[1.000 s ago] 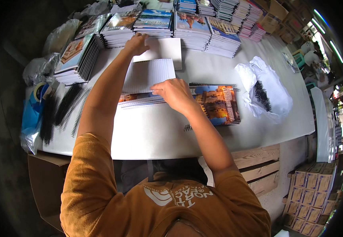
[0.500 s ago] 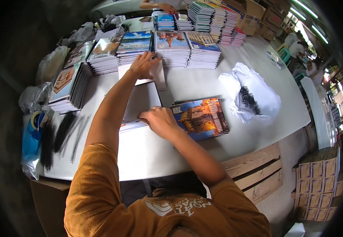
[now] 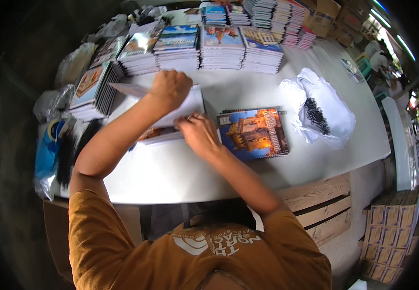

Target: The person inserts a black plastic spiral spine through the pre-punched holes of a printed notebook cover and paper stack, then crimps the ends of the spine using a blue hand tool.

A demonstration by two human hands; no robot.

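Observation:
My left hand (image 3: 170, 89) is closed around the far edge of a block of white lined sheets (image 3: 190, 104) and lifts it off the white table (image 3: 170, 169). My right hand (image 3: 198, 131) grips the near edge of the same block, fingers curled on the paper. Under the sheets lies a thin pile with a coloured cover (image 3: 154, 134), mostly hidden. Just right of my right hand lies a spiral-bound notebook (image 3: 254, 133) with a picture of a lit castle on blue.
Stacks of picture-cover notebooks (image 3: 219, 46) line the table's far side and left corner. A white plastic bag with black spiral coils (image 3: 320, 113) sits to the right. Loose black coils (image 3: 69, 152) and a blue bag (image 3: 45, 154) lie at the left. Cardboard boxes (image 3: 388, 237) stand on the floor.
My left hand has drawn back from the far stacks with the white sheets, toward the pile. My right hand stays at the pile's near edge. The view has tilted slightly.

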